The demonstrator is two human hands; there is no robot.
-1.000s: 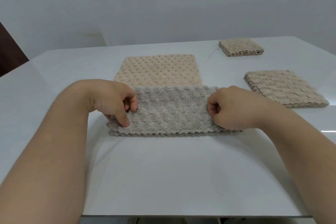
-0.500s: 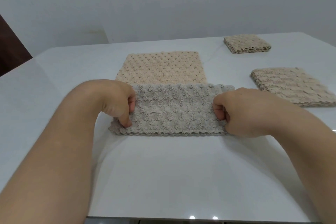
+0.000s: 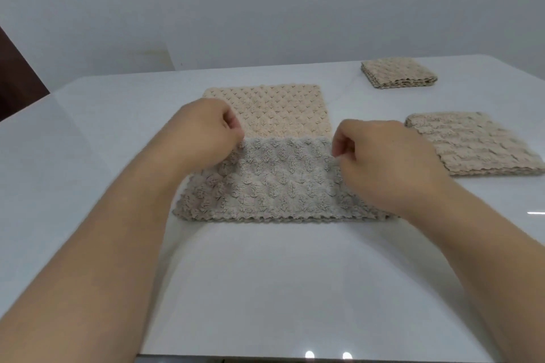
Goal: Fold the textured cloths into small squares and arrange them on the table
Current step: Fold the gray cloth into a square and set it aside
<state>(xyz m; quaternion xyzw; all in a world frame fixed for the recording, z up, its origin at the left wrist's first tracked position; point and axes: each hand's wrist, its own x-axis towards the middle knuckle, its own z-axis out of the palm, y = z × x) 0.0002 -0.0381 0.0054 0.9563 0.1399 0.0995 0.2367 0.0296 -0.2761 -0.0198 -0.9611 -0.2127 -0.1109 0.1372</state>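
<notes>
Both hands are curled into pinches on the grey, nubbly-textured cloth (image 3: 280, 183). My left hand (image 3: 203, 132) grips its far left corner between thumb and fingers. My right hand (image 3: 380, 162) grips the far right corner in the same way, with its wrist lying across the cloth's right end.

The grey cloth sits as a wide strip around the middle of the glossy white desk (image 3: 265, 289), its long side running parallel to the desk's near edge. Along its near side I can see scalloped hems stacked in layers, so it is already doubled over. Its far edge meets a flat beige cloth with a raised leaf-like pattern (image 3: 271, 109), which is spread out toward the desk's far edge. I cannot tell whether the two overlap or merely touch.

Two more cloths lie off to my right, well apart from my hands. A small folded beige square (image 3: 398, 72) sits near the far right corner. A larger folded beige square (image 3: 472, 141) lies by the right edge, closer to me.
</notes>
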